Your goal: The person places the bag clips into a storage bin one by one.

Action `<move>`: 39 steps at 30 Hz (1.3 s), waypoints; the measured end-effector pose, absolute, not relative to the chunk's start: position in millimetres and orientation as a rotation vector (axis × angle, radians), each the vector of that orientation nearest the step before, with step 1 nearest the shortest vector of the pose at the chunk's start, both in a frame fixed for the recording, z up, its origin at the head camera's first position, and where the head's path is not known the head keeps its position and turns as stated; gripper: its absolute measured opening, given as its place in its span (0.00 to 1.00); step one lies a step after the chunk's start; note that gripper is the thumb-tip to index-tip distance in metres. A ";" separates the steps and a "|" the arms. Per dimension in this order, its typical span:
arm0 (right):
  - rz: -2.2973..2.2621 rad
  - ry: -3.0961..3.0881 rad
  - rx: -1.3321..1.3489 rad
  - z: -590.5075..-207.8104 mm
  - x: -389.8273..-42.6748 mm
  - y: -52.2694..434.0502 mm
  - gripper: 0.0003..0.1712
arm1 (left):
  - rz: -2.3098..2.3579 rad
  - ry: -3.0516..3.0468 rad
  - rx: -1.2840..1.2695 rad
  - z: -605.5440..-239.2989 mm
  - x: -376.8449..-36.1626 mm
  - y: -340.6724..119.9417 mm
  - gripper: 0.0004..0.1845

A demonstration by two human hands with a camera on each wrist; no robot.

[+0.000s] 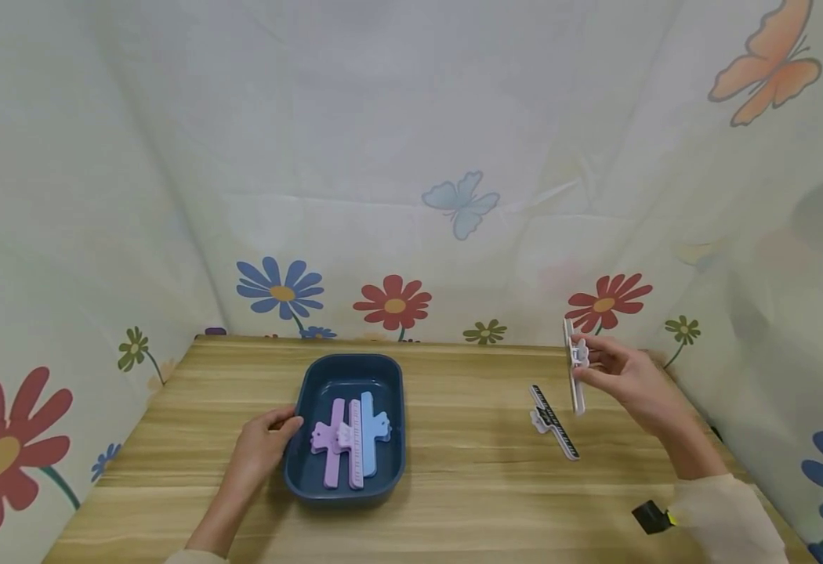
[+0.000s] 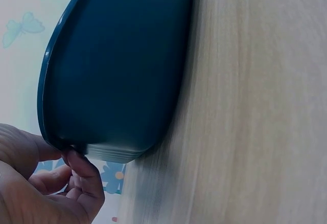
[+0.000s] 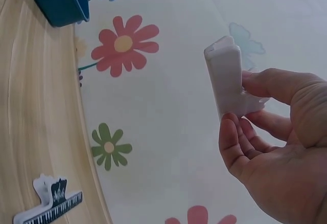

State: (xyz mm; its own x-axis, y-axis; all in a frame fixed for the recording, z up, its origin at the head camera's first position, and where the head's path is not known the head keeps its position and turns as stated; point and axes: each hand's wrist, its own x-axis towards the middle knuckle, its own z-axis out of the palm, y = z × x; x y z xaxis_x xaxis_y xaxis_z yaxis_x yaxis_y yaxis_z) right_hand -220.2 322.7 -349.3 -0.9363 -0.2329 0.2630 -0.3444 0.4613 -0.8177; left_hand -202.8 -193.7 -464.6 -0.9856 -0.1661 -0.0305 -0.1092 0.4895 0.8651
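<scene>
In the head view my left hand [image 1: 259,450] is at the left side of a dark blue plastic basin [image 1: 295,482], and the left wrist view shows thumb and fingers pinching its rim [image 2: 43,101]. Inside the basin lie a purple clip [image 1: 331,466], a pale pink clip [image 1: 357,454] with a ruler-like strip, and a light blue clip [image 1: 367,439]. My right hand [image 1: 630,384] holds a white clip [image 1: 571,376] above the table by its handle, long bar upright. Below and left of it, a black-and-white clip [image 1: 556,423] with piano-key markings lies on the table.
A small black object [image 1: 651,518] with a yellow-green part lies near my right sleeve [image 1: 725,513]. The wood-grain table [image 1: 468,501] ends at a white curtain [image 1: 411,235] printed with flowers and butterflies, which also rises on both sides.
</scene>
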 end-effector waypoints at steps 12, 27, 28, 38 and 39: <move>1.600 -2.580 0.520 -352.8 -227.9 293.4 0.34 | -1.540 -2.664 0.249 -466.2 -203.5 -193.7 0.24; 1.723 -2.535 0.606 -352.9 -238.2 254.0 0.34 | -1.553 -2.658 0.255 -465.8 -203.5 -193.6 0.23; 1.737 -2.529 0.606 -352.7 -238.5 251.6 0.34 | -1.553 -2.659 0.255 -465.9 -203.5 -193.6 0.23; 1.753 -2.513 0.670 -353.1 -244.6 228.6 0.33 | -1.555 -2.658 0.264 -465.7 -203.4 -193.4 0.24; 1.762 -2.509 0.676 -353.2 -245.1 226.1 0.33 | -1.554 -2.658 0.263 -465.7 -203.4 -193.4 0.24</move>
State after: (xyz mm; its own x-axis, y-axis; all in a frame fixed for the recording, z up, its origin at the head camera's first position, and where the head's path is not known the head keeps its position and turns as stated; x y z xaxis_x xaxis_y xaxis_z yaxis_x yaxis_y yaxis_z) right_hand -245.1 226.1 -353.2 -0.9073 -0.3430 0.2434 -0.3454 0.2774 -0.8965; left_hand -203.4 -193.4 -465.7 -0.9842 -0.1724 -0.0415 -0.1207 0.4801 0.8689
